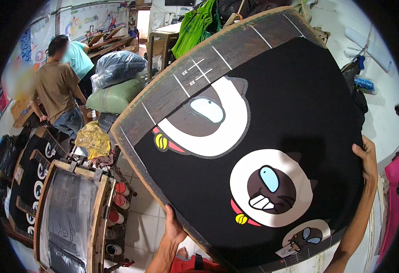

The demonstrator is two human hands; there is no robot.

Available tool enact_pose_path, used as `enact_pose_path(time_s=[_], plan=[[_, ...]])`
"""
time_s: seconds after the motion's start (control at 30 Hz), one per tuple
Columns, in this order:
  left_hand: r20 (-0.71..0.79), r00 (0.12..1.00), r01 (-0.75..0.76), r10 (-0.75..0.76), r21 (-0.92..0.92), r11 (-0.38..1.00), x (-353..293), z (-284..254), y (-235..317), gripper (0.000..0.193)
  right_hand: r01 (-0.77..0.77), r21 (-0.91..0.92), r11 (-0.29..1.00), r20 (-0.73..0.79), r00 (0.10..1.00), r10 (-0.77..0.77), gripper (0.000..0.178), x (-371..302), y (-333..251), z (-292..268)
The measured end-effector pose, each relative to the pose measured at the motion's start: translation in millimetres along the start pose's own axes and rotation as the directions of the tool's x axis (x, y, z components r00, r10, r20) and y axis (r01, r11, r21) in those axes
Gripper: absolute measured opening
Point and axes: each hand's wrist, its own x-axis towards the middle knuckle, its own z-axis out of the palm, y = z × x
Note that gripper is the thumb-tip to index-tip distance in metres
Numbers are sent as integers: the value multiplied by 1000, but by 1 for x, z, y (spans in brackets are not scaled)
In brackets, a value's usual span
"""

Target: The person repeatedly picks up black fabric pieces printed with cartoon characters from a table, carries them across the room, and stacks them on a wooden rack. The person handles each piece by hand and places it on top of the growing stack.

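A large wooden board (249, 38) fills the middle and right, tilted, with white marking lines along its dark far end. Black fabric (281, 109) lies flat over most of it, printed with cartoon cat faces in white, brown and pale blue. At the board's lower left edge, my left hand (174, 227) grips the rim, thumb on top and fingers hidden beneath. My right hand (366, 157) holds the right edge, its thumb against the black fabric and its other fingers wrapped behind. A smaller printed face (306, 236) shows near the bottom edge.
At left stands a wooden-framed printing screen (70, 214), with paint pots (120, 200) beside it. Behind it, more printed black fabric (27, 182) lies on a table. Two people (56, 86) stand farther back, near stacked sacks (117, 95). A green bag (195, 27) hangs beyond the board.
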Motion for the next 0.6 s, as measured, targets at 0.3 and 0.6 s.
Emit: enact_pose_path(time_s=[0.3, 0.6], plan=[[3, 1000, -5, 5, 2, 1000, -2, 5, -7, 101, 8, -59, 998, 26, 1000, -7, 33, 5, -5, -5], [36, 999, 1, 1, -64, 998, -2, 5, -12, 94, -9, -23, 1000, 99, 995, 12, 47, 9, -1, -18]])
